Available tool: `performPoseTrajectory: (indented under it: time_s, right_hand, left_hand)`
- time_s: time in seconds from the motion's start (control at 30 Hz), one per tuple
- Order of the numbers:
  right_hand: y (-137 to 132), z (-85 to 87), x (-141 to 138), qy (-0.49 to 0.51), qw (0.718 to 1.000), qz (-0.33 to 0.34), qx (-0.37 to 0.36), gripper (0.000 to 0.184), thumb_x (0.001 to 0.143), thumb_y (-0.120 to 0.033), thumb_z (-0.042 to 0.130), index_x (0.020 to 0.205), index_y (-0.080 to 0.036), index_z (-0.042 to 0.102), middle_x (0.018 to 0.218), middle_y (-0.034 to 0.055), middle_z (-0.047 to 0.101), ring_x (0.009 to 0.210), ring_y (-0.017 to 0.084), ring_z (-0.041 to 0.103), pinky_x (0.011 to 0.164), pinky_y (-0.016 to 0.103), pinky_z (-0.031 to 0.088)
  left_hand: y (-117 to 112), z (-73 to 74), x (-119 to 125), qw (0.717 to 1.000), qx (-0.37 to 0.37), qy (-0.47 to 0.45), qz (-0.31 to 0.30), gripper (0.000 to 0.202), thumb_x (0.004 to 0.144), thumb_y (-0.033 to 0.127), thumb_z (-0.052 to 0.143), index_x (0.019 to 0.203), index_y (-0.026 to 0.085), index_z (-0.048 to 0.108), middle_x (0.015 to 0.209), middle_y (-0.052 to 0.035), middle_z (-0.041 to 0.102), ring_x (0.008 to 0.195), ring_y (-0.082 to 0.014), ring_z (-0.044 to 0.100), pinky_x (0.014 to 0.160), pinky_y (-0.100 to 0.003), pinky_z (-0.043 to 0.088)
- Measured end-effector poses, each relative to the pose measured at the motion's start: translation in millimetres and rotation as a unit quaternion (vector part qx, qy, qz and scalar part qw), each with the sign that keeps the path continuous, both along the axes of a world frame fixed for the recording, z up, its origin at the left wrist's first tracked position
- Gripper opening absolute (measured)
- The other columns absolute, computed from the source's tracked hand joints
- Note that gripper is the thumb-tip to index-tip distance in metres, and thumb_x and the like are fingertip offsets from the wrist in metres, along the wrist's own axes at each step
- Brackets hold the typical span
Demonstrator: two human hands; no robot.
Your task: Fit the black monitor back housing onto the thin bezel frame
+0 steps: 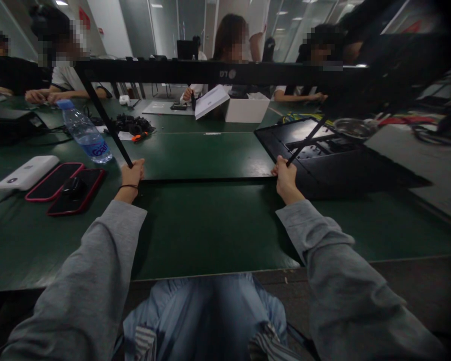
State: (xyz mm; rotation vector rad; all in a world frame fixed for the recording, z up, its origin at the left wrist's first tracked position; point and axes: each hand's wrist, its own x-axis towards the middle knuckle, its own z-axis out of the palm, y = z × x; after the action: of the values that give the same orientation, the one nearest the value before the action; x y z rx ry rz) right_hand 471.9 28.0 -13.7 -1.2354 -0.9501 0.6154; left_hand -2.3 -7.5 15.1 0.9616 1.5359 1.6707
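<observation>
Both my hands hold a thin black monitor bezel frame (225, 71), tilted up off the green table (210, 225). My left hand (131, 174) is closed around the frame's lower left corner. My right hand (284, 175) grips the lower right corner. The frame's top bar, with a small logo, runs across the view at head height; its bottom edge rests near the table. A black monitor back panel (323, 150) lies just right of my right hand.
A water bottle (85, 133), a white power bank (28, 172) and two red-edged phones (65, 183) lie at the left. An open white box (233, 106) and black cables (130, 124) sit behind. A metal bowl (355, 127) stands at the right. Several people sit opposite.
</observation>
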Motion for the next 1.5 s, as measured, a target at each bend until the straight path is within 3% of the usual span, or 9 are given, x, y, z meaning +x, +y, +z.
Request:
performPoseTrajectory:
  time_s: [0.13,0.5,0.67,0.93,1.1,1.17,1.27,1.37,1.5]
  right_hand:
    - [0,-1.3,0,0.004,0.999,-0.032,-0.006,0.048,0.083,-0.062,0.068,0.072,-0.026,0.038,0.054,-0.0097,0.03,0.045,0.008,0.033,0.042,0.023,0.031]
    - [-2,3.5,0,-0.001,0.999,-0.021,-0.04,0.049,0.081,-0.063,0.07,0.072,-0.025,0.04,0.056,-0.0082,0.034,0.047,0.008,0.033,0.042,0.022,0.031]
    - [-1,-3.8,3,-0.051,0.998,-0.004,-0.046,0.044,0.079,-0.057,0.073,0.071,-0.024,0.045,0.057,-0.0073,0.037,0.051,0.008,0.035,0.046,0.024,0.031]
    - [4,-18.0,13,-0.147,0.983,-0.048,-0.096,0.028,0.078,-0.045,0.07,0.076,-0.022,0.055,0.063,-0.0029,0.049,0.061,0.014,0.048,0.057,0.029,0.042]
    - [6,-20.8,16,-0.185,0.978,-0.061,-0.072,0.021,0.077,-0.036,0.069,0.088,-0.021,0.059,0.078,0.0007,0.059,0.076,0.018,0.057,0.072,0.033,0.051]
    - [6,-21.9,17,-0.18,0.979,-0.065,-0.072,0.022,0.075,-0.032,0.069,0.092,-0.02,0.06,0.082,0.0011,0.061,0.078,0.018,0.059,0.075,0.033,0.052]
    - [8,-24.7,20,-0.173,0.978,-0.07,-0.091,0.025,0.073,-0.025,0.068,0.096,-0.018,0.062,0.084,0.0017,0.064,0.078,0.018,0.062,0.082,0.036,0.053]
    - [10,-27.2,24,-0.197,0.972,-0.076,-0.104,0.028,0.072,-0.021,0.067,0.099,-0.016,0.065,0.087,0.0051,0.067,0.087,0.021,0.066,0.091,0.04,0.052]
    - [13,-28.5,28,-0.263,0.954,-0.084,-0.117,0.027,0.073,-0.02,0.067,0.1,-0.014,0.069,0.1,0.0127,0.07,0.1,0.026,0.066,0.099,0.043,0.049]
  left_hand:
    - [-1,1.9,1,1.0,-0.006,0.0,-0.004,0.031,0.073,0.022,0.06,0.056,0.023,0.034,0.039,0.0097,0.031,0.032,-0.0045,0.028,0.036,-0.02,0.022]
    - [1,-1.6,-3,0.999,-0.032,-0.017,0.003,0.031,0.076,0.031,0.066,0.061,0.023,0.04,0.04,0.0104,0.03,0.032,-0.0051,0.027,0.034,-0.02,0.021]
    - [1,-0.3,-2,0.998,-0.058,-0.014,0.022,0.028,0.076,0.033,0.067,0.069,0.023,0.042,0.043,0.0121,0.03,0.033,-0.0046,0.027,0.035,-0.018,0.021]
    - [-3,3.2,5,0.994,-0.093,0.029,0.043,0.012,0.072,0.019,0.063,0.08,0.017,0.054,0.059,0.0049,0.055,0.039,-0.004,0.032,0.04,-0.018,0.027]
    - [3,-9.3,-4,0.991,-0.083,0.095,0.035,0.013,0.069,0.02,0.062,0.081,0.016,0.061,0.068,0.0003,0.063,0.045,-0.0068,0.042,0.045,-0.02,0.032]
    - [6,-15.8,-12,0.983,-0.09,0.157,0.042,0.017,0.07,0.024,0.064,0.085,0.016,0.066,0.069,-0.0007,0.064,0.052,-0.0109,0.051,0.051,-0.023,0.04]
    - [8,-21.3,-23,0.943,-0.102,0.31,0.066,0.022,0.072,0.034,0.069,0.087,0.019,0.073,0.08,-0.0056,0.072,0.078,-0.0213,0.067,0.071,-0.029,0.05]
    - [5,-20.9,-28,0.907,-0.132,0.391,0.086,0.03,0.074,0.043,0.07,0.093,0.022,0.078,0.093,-0.0083,0.076,0.098,-0.0289,0.069,0.085,-0.037,0.051]
    - [0,-16.4,-26,0.881,-0.169,0.435,0.073,0.039,0.078,0.049,0.066,0.105,0.024,0.079,0.102,-0.0094,0.076,0.104,-0.0322,0.068,0.089,-0.041,0.051]
